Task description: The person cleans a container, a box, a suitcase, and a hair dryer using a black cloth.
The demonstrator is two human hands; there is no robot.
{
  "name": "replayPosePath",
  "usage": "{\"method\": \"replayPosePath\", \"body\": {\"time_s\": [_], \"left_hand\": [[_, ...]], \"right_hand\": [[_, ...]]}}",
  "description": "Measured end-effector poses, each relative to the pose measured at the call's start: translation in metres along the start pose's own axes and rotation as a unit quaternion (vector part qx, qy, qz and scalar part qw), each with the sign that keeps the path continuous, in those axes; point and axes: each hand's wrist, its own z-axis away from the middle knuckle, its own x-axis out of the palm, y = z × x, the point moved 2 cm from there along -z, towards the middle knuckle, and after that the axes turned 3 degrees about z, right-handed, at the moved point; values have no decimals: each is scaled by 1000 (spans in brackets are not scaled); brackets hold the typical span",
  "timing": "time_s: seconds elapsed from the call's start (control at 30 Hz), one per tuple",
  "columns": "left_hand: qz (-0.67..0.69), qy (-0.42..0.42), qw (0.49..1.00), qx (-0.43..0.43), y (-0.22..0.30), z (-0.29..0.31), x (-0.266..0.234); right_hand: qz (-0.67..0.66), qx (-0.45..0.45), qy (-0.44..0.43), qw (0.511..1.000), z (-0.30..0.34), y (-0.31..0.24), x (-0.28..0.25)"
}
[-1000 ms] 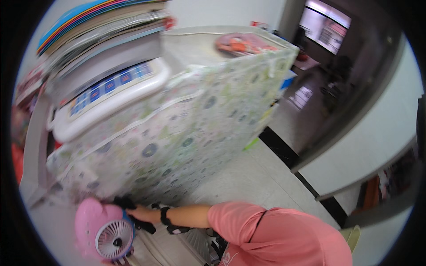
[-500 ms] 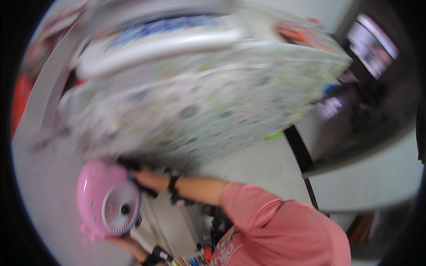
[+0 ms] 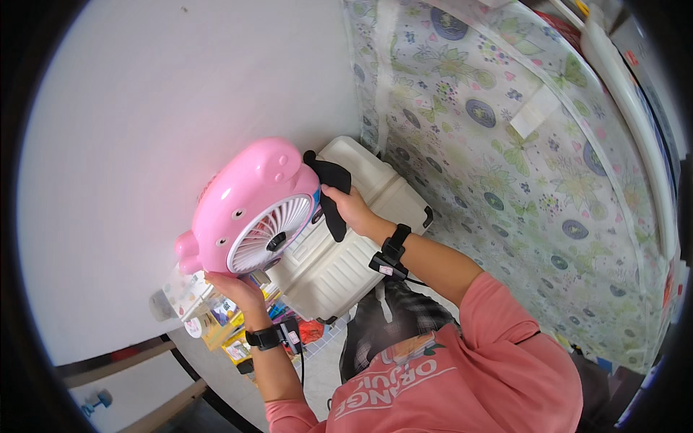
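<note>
Both hands hold a pink pig-shaped fan (image 3: 220, 213), tilted, with a round white grille and a black hub. My left hand (image 3: 242, 292) is closed on its lower end, below the pig's ear, with part of the fingers hidden under it. At the opposite side, my right hand (image 3: 350, 208) grips the fan's edge, its fingertips partly out of sight. A black curved piece (image 3: 333, 180) lies along that edge, by my right hand; whether it is fixed to the fan, I cannot tell. Below the fan is a ridged off-white suitcase (image 3: 401, 206).
A white wall (image 3: 159, 115) rises at the left. To the right hangs a floral fabric cover (image 3: 498, 195). Beside the suitcase, at lower left, sit colourful packets and stationery (image 3: 234, 339). A low shelf edge (image 3: 130, 361) is at far lower left.
My view has swung round, from the blurred covered furniture to the wall and suitcase. The fan stays in both hands and now appears over the suitcase.
</note>
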Motion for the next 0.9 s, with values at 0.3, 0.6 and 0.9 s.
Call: {"method": "replayPosePath", "body": {"time_s": [0.3, 0.6, 0.9], "left_hand": [[-50, 23, 997, 53, 4, 18, 34], [-339, 98, 931, 93, -12, 55, 24], [-346, 5, 936, 61, -50, 131, 15]], "right_hand": [[639, -298, 34, 708, -33, -42, -73], [709, -261, -67, 652, -45, -11, -58], [578, -55, 164, 798, -37, -68, -100]]}}
